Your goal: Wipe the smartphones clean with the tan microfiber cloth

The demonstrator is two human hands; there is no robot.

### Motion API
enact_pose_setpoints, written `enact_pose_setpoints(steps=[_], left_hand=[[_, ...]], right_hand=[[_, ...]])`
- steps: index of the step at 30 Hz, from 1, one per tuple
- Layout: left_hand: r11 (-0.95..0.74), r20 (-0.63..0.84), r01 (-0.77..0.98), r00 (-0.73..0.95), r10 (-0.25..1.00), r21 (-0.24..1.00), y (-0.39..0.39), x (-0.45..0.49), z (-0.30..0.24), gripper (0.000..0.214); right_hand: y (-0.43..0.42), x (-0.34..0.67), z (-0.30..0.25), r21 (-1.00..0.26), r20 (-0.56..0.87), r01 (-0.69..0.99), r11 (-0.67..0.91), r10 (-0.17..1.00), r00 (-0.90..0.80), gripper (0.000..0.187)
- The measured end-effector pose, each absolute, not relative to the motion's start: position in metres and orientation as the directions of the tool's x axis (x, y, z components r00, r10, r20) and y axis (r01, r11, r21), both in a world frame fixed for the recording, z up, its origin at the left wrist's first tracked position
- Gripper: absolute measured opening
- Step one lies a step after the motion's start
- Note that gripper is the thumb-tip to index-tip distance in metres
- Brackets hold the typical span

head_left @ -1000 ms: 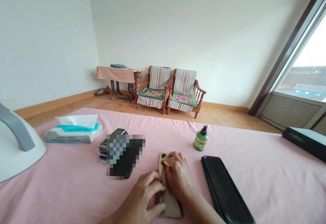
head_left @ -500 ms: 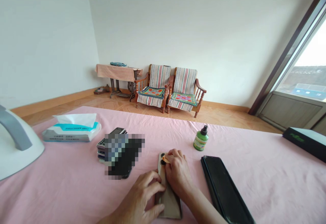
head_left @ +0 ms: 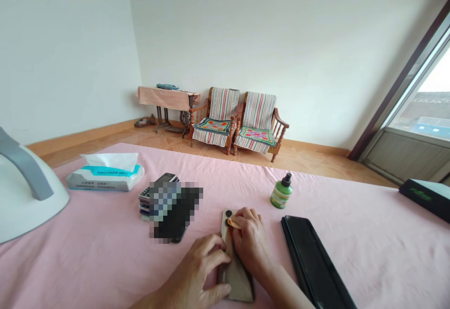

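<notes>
A phone (head_left: 237, 286) lies back up on the pink cloth, its round dark camera lenses at the far end. Thumb and fingers of my left hand (head_left: 202, 267) are bent against its left side and back, holding it on the cloth. My right hand (head_left: 251, 236) is closed on a small yellow-orange cloth (head_left: 234, 224), pressed at the lenses; most of the cloth is hidden under the fingers. To the right of that hand lies a large black phone (head_left: 316, 257) on top of another dark flat thing. A green bottle (head_left: 281, 192) with a black top stands beyond it.
Left of my hands is a stack of phones (head_left: 165, 181), partly blurred out. Behind it sits a tissue pack (head_left: 105, 177). A white domed object (head_left: 21, 196) with a grey handle fills the left edge. A black-sided box (head_left: 427, 200) lies far right.
The view has shifted slightly, so everything sits a little further right. Both hands keep their places on the phone, with the small cloth still at the lenses.
</notes>
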State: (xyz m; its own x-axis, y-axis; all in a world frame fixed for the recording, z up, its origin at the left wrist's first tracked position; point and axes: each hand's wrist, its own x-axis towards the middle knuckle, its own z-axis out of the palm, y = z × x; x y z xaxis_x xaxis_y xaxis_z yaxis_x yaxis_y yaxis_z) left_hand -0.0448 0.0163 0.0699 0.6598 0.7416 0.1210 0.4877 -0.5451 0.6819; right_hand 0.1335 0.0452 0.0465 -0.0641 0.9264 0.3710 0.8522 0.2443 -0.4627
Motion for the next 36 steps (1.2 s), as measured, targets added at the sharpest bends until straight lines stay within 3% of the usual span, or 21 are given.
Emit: enact_pose_setpoints(steps=[5, 13, 36], left_hand=[[-0.553, 0.092, 0.502, 0.680, 0.728, 0.665, 0.017, -0.046, 0.068, 0.060], [-0.545, 0.056, 0.547, 0.671, 0.739, 0.635, 0.017, -0.047, 0.068, 0.059], [-0.532, 0.032, 0.544, 0.679, 0.733, 0.649, 0.018, -0.046, 0.068, 0.057]], right_hand=[[0.052, 0.135, 0.042, -0.482, 0.375, 0.845, 0.231, 0.926, -0.039, 0.027], [0.055, 0.137, 0.046, -0.481, 0.372, 0.827, 0.291, 0.922, -0.108, 0.038], [0.054, 0.134, 0.051, -0.361, 0.324, 0.862, 0.355, 0.915, -0.241, 0.034]])
